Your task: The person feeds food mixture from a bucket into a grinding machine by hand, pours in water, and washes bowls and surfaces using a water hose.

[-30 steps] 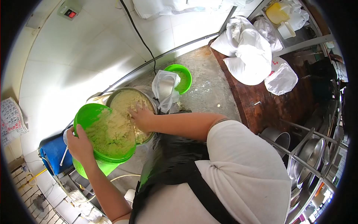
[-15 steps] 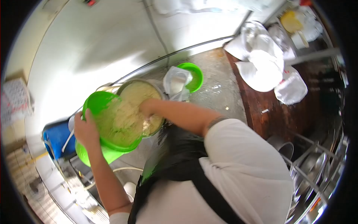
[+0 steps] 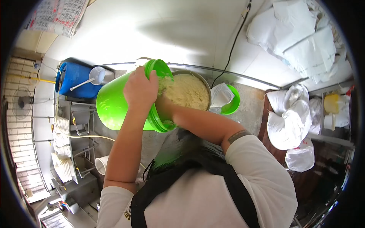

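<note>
A green bucket [image 3: 116, 102] lies tipped on its side, its mouth facing a round metal pot [image 3: 208, 85]. My left hand [image 3: 140, 88] grips the bucket near its rim, with fingers wrapped over the edge. Pale yellow, crumbly material [image 3: 188, 91] fills the pot, and some of it clings at the bucket's mouth. My right hand [image 3: 164, 104] reaches into the bucket's mouth; its fingers are hidden by the rim and my left hand. To the right of the pot is a smaller green basin [image 3: 235, 102] with a clear plastic bag [image 3: 221, 95] beside it.
A blue drum [image 3: 78, 81] with a white dipper [image 3: 97, 76] stands at the left by the wall. White sacks [image 3: 291, 117] lie at the right. A black cable [image 3: 232, 45] hangs along the wall. Metal racks [image 3: 81, 140] and a pale hose [image 3: 91, 136] are at the left.
The view has swung to the left. The bucket is tipped further onto its side, and my right hand has moved from the material in the pot into the bucket's mouth.
</note>
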Demonstrator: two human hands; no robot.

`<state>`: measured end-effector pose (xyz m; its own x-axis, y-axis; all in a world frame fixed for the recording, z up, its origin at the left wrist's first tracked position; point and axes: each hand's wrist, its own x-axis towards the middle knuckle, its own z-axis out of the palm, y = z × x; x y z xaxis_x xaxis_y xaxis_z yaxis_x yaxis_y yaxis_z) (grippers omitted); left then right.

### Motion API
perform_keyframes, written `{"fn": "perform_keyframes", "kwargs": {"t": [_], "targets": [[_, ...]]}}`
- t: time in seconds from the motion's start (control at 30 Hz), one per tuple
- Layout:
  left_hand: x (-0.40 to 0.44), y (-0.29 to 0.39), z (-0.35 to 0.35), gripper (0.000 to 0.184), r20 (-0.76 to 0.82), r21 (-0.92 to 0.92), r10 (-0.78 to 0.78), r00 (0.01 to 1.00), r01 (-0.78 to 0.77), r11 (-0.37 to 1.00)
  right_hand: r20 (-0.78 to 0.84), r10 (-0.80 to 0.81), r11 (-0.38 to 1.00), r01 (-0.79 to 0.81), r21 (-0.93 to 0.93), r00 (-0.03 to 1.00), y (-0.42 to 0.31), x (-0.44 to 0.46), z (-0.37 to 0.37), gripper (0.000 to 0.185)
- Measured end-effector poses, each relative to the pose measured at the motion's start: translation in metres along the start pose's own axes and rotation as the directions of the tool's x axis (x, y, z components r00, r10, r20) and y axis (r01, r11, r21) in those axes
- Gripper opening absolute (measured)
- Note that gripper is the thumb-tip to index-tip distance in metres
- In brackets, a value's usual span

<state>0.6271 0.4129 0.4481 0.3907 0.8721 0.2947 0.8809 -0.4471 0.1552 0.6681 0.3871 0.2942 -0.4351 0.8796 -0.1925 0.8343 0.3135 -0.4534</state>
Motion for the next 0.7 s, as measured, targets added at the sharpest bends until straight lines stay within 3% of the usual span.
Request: {"fn": "perform_keyframes", "kwargs": {"t": [0.03,0.1,0.17,0.23,0.27,0.33,0.43,0.57,0.63,0.7], "targets": [[0.002,-0.004,-0.003,0.041,0.008,-0.016,-0.011,1.0,0.011,1.0,0.011,-0.011,1.0,0.011,-0.016,1.0,-0.001,-0.006,-0.013,0.069],[0.006,-0.014,-0.006,0.041,0.006,-0.047,-0.039,0.999,0.039,0.998,0.18,0.097,0.985,-0.068,-0.158,0.979,0.008,-0.023,-0.035,0.064],[0.015,-0.029,-0.006,0.046,0.022,-0.065,-0.11,0.994,0.111,0.992,0.269,0.228,0.971,-0.2,-0.128,0.936,0.033,-0.03,-0.041,0.05],[0.018,-0.041,-0.012,0.046,0.022,-0.088,-0.148,0.989,0.149,0.985,0.179,0.185,0.977,-0.2,0.072,0.966,0.088,-0.035,-0.006,0.057],[0.02,-0.046,-0.016,0.046,0.029,-0.099,-0.166,0.986,0.168,0.981,0.19,0.176,0.981,-0.188,0.048,0.966,0.094,-0.052,-0.012,0.057],[0.024,-0.052,-0.02,0.046,0.055,-0.084,-0.218,0.974,0.222,0.971,-0.098,0.252,0.966,-0.244,0.092,0.963,0.082,-0.09,-0.022,0.075],[0.023,-0.052,-0.027,0.046,0.1,-0.062,-0.253,0.962,0.26,0.964,-0.184,0.271,0.962,-0.262,0.072,0.945,0.079,-0.096,0.016,0.091],[0.019,-0.046,-0.024,0.046,0.11,-0.049,-0.224,0.968,0.231,0.972,-0.133,0.328,0.944,-0.329,0.009,0.935,0.081,-0.08,0.036,0.102],[0.017,-0.043,-0.024,0.045,0.11,-0.051,-0.21,0.971,0.217,0.975,-0.048,0.373,0.918,-0.376,-0.129,0.927,0.081,-0.072,0.039,0.102],[0.017,-0.043,-0.022,0.045,0.113,-0.058,-0.183,0.977,0.19,0.98,-0.023,0.389,0.919,-0.39,-0.056,0.921,0.087,-0.064,0.043,0.095]]}}
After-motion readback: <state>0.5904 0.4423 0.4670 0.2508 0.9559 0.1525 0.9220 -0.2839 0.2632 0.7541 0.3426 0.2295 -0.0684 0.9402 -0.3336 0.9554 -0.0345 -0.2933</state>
